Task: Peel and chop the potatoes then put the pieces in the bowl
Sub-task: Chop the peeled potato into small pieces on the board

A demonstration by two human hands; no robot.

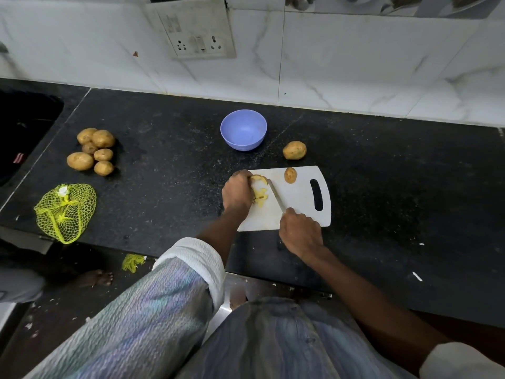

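Unpeeled potatoes (93, 153) piled far left on counter (164, 187). Left hand (237, 194) curls around peeled potato (258, 184) on cutting board (300, 212). Right hand (300, 233) grips knife (276, 196), blade against potato. Bowl (243, 129) behind board.

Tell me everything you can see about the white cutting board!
The board is a flat white rectangle with rounded corners, and it looks like plastic. A long slot handle is cut through its right end. It lies flat on the black counter, in front of the purple bowl. On it sit a small unpeeled potato, a partly peeled potato held by the left hand, and yellow peelings. The right hand holds a knife over it.
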